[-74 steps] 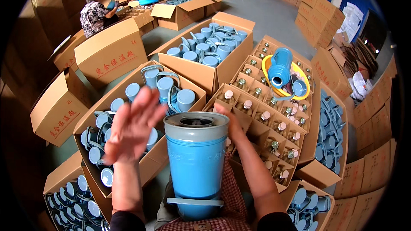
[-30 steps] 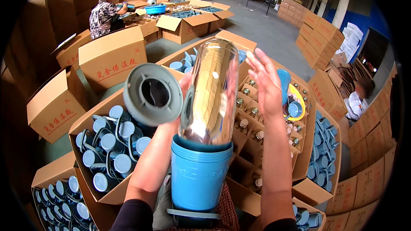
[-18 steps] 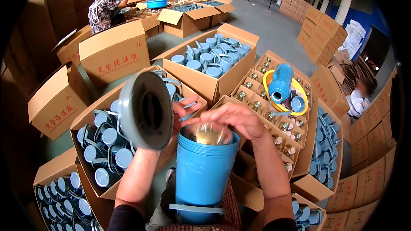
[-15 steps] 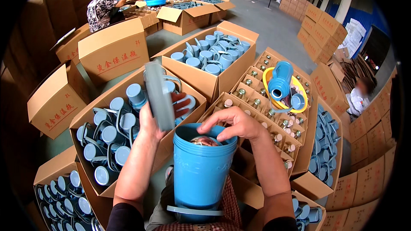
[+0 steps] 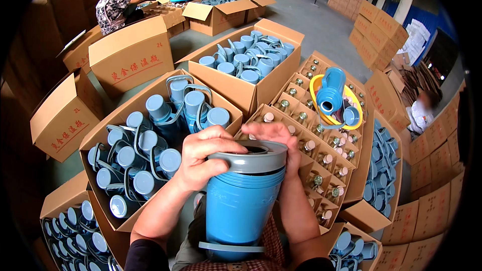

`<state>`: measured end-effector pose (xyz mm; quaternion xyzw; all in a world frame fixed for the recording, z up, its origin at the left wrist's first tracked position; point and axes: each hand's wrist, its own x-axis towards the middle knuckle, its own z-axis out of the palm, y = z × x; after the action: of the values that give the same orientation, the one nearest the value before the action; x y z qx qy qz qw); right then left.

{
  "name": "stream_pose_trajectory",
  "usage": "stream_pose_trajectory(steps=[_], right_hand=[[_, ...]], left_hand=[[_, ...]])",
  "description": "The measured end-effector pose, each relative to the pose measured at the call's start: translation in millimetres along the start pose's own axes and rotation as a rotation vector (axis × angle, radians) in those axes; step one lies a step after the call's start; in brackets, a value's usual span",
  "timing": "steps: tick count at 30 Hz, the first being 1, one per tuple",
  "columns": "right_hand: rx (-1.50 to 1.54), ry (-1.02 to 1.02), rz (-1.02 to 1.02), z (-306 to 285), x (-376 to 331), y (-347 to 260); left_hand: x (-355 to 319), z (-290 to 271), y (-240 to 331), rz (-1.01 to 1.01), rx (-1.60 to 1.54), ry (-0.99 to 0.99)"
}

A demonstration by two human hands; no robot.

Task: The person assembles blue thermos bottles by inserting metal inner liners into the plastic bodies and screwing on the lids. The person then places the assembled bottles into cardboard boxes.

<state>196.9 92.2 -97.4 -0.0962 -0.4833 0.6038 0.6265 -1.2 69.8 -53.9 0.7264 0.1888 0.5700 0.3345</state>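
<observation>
Between my legs stands a blue thermos shell (image 5: 243, 211), upright, with screw threads around its upper end. A grey ring-shaped cap (image 5: 251, 161) sits slightly tilted on that end, and a dark gap shows beneath its right side. My left hand (image 5: 203, 158) grips the cap's left side, thumb on the outer wall and fingers over the top. Around the right side curves my right hand (image 5: 288, 145), its palm against the cap and shell and its fingers reaching across the far rim. The inside of the shell is hidden under the cap. A grey-blue disc (image 5: 231, 249) shows at the shell's lower end.
An open carton (image 5: 113, 216) of blue thermoses lies left; another carton (image 5: 241, 98) stands ahead. At right, a divided carton (image 5: 286, 138) holds glass liners, with a yellow basin (image 5: 316, 83) and a blue thermos (image 5: 331, 90) on top. Two people sit farther off.
My left hand has brought the grey cap from left of the shell down onto its top. The right hand has moved from over the opening to the cap's right side.
</observation>
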Motion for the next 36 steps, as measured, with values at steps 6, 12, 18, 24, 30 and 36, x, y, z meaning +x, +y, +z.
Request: stream_pose_trajectory(steps=[6,12,18,24,30,36], right_hand=[[-0.096,-0.03,-0.2,2.8,-7.5,-6.1],[-0.188,-0.117,-0.289,9.0,-16.0,-17.1],[-0.441,-0.093,-0.162,23.7,-17.8,-36.1],[-1.077,-0.113,-0.352,50.5,-17.8,-50.1],[-1.043,-0.077,-0.314,49.1,-18.5,-40.2],[-0.315,0.142,-0.088,9.1,-3.2,-4.0]], left_hand=[[3.5,-3.2,2.5,-0.012,-0.141,0.008],[-3.2,-1.8,4.5,0.304,-0.045,-0.066],[8.3,-25.6,36.2,0.193,0.424,-0.345],[3.7,-14.1,41.5,0.158,0.561,-0.313],[0.3,-20.2,32.2,0.11,0.522,-0.316],[25.3,11.9,70.4,0.125,0.645,-0.333]])
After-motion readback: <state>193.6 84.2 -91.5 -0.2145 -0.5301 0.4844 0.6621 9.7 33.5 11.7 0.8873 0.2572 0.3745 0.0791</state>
